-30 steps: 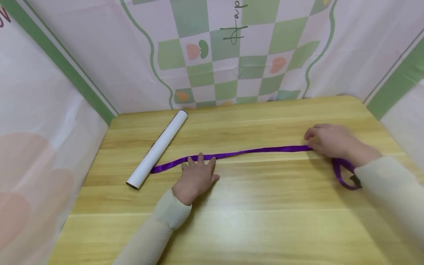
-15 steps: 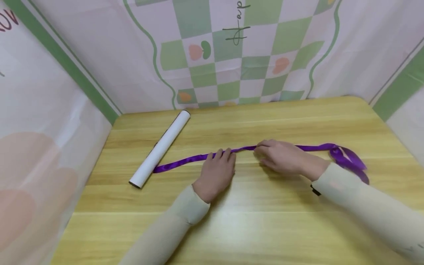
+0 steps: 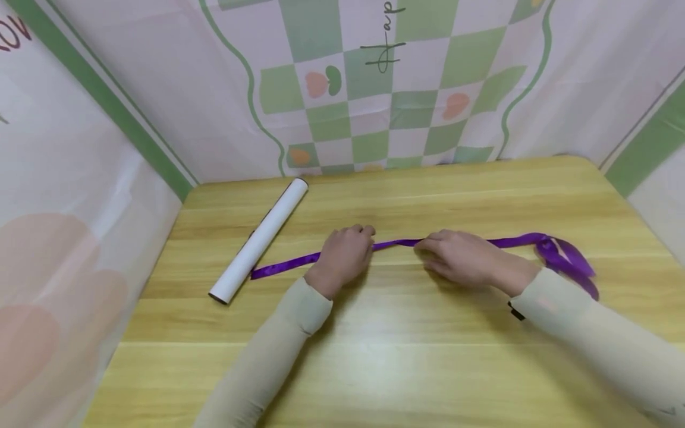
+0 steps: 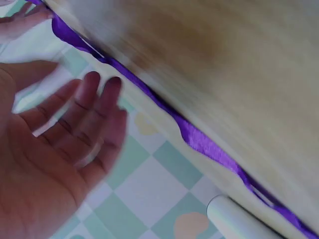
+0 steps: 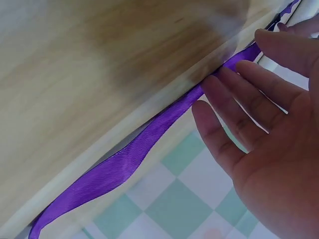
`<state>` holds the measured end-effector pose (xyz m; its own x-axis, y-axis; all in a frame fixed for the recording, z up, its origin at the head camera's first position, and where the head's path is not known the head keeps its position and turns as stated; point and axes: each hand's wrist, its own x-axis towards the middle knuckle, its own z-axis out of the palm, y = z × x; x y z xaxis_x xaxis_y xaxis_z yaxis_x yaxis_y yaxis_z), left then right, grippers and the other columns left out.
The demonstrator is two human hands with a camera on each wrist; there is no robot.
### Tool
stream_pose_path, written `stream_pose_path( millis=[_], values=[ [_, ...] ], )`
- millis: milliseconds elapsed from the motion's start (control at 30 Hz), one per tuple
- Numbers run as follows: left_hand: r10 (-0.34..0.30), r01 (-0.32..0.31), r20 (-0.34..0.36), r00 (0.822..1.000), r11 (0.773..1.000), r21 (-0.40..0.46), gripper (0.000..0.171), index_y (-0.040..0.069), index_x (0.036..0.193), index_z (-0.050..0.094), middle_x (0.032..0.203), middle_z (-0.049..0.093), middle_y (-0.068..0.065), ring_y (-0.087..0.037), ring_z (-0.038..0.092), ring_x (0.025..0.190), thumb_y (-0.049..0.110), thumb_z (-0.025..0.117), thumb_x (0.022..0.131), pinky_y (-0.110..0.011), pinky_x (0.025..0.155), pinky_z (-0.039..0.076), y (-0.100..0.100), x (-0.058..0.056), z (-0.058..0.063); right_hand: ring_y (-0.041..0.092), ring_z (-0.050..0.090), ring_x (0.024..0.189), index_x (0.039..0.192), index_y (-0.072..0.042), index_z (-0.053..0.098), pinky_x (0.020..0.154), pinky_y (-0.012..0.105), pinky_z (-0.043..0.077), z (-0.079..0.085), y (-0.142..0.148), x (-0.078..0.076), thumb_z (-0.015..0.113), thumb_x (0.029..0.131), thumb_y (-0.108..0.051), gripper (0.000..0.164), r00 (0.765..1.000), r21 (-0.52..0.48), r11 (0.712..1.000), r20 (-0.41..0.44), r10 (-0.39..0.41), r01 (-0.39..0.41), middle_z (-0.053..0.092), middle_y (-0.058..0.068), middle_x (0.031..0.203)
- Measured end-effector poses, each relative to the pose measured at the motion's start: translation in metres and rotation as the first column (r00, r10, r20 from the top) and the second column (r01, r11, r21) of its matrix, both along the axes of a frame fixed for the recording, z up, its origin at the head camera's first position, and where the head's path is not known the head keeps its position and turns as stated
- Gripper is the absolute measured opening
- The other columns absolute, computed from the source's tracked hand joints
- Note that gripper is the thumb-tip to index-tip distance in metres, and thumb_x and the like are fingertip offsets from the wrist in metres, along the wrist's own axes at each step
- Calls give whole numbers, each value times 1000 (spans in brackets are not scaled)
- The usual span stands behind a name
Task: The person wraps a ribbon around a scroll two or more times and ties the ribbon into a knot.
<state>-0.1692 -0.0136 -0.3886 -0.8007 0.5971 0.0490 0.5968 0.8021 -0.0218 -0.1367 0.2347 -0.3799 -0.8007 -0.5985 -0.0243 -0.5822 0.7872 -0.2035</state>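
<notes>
A long purple ribbon (image 3: 283, 266) runs across the wooden table, one end by a white tube and the other in loose loops at the right. My left hand (image 3: 345, 257) is over the ribbon, covering a stretch of it. In the left wrist view this hand (image 4: 65, 134) has loosely bent fingers, spread beside the ribbon with nothing held in them. To its right, my right hand (image 3: 460, 255) has its fingertips at the ribbon. Its fingers (image 5: 219, 142) are nearly straight along the ribbon (image 5: 124, 162) in the right wrist view, the thumb apart from them.
The white tube (image 3: 259, 241) lies slantwise on the left of the table (image 3: 374, 356). Behind the table hangs a green and white checked cloth (image 3: 366, 113), with more cloth on both sides. A small black piece (image 3: 517, 311) shows under the right sleeve.
The right hand has come left along the ribbon, close to the left hand, leaving the looped end behind. My left hand has shifted right and slightly away from me.
</notes>
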Motion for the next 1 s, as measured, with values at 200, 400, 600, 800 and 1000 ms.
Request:
stream_pose_path(
  millis=[200, 400, 600, 800, 1000],
  values=[
    [-92, 92, 41, 995, 996, 16, 31, 17, 122, 59, 111, 65, 1, -17, 61, 100, 33, 47, 99, -36, 87, 48, 12, -3, -4, 25, 62, 102, 120, -11, 66, 88, 46, 49, -2, -1, 1, 62, 90, -24, 33, 999, -13, 1000, -36, 23, -23, 66, 4, 110],
    [-88, 85, 78, 993, 996, 32, 27, 15, 118, 58, 101, 67, 0, -15, 64, 87, 26, 39, 102, -31, 74, 51, 13, -8, 0, 22, 65, 95, 114, -11, 69, 82, 44, 52, -4, -3, 5, 64, 88, -22, 29, 997, -50, 997, -62, 52, -55, 68, 2, 106],
    [-47, -12, 330, 943, 985, 174, 36, 10, 131, 49, 119, 63, -5, -13, 60, 105, 13, 41, 96, -26, 86, 49, -4, -14, 9, 20, 65, 90, 113, -11, 69, 78, 43, 53, -2, -7, 2, 64, 88, -21, 28, 996, -44, 998, -80, 49, -52, 69, 2, 104],
    [43, -111, 435, 899, 985, 133, 36, 12, 132, 52, 123, 61, -5, -15, 57, 109, 13, 39, 99, -29, 90, 46, -36, -20, 15, 22, 65, 90, 115, -9, 68, 79, 45, 53, 0, -10, -1, 62, 89, -21, 29, 997, -3, 999, -64, 36, -36, 69, 4, 106],
    [134, -202, 435, 891, 973, 115, 34, 10, 129, 56, 118, 64, -6, -18, 58, 106, 11, 43, 97, -32, 90, 46, -75, -22, 23, 25, 65, 90, 118, -9, 67, 79, 45, 53, 1, -10, -2, 62, 89, -24, 33, 997, 28, 999, -69, 23, -22, 68, 6, 107]
  ],
)
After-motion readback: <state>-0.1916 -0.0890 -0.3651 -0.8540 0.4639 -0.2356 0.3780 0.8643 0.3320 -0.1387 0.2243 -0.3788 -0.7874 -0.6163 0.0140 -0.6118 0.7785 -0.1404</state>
